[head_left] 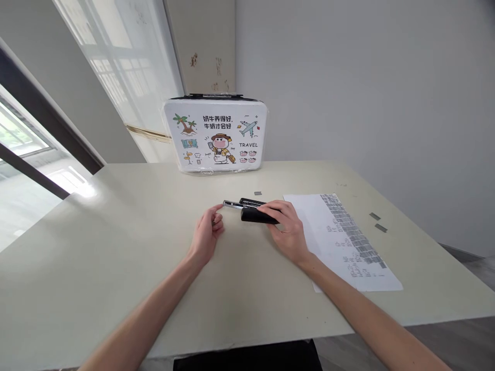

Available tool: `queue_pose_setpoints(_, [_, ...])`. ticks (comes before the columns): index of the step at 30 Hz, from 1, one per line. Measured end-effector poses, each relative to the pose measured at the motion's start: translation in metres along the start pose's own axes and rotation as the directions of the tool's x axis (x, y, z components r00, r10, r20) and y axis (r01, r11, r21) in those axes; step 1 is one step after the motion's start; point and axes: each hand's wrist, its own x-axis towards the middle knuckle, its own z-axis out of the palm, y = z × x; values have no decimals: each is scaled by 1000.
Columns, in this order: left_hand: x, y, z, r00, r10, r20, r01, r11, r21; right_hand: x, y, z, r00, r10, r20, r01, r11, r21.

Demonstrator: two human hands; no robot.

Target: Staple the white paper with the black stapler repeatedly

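My right hand (286,224) is closed round a black stapler (258,215), held just over the tabletop. The stapler is spread apart, and its shiny metal staple channel (233,205) sticks out to the left. My left hand (209,231) has its index fingertip at the free end of that channel, seemingly touching it. The other left fingers are curled in, and I cannot make out whether anything is between them. Beyond the stapler lies a small grey strip of staples (258,193). A white paper sheet (309,226) lies beside my right hand, with rows of grey staples (353,232) along its right side.
A white case (216,139) with cartoon prints stands upright at the table's back. Two more grey staple strips (381,228) lie right of the paper. The pale table (154,299) ends near me, above a black seat (247,358). A grey wall rises behind.
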Motion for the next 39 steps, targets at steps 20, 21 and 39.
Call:
queue_pose_setpoints(20, [-4, 1, 0, 984, -68, 162, 88, 989, -122, 13, 19, 14, 951, 266, 159, -277, 960, 48])
queue_pose_setpoints(21, [-3, 2, 1, 979, -96, 180, 125, 979, -160, 20, 23, 18, 946, 272, 175, -283, 958, 42])
queue_pose_setpoints(39, [-3, 0, 1, 958, -214, 189, 266, 909, -322, 50, -14, 52, 956, -55, 288, 65, 998, -25])
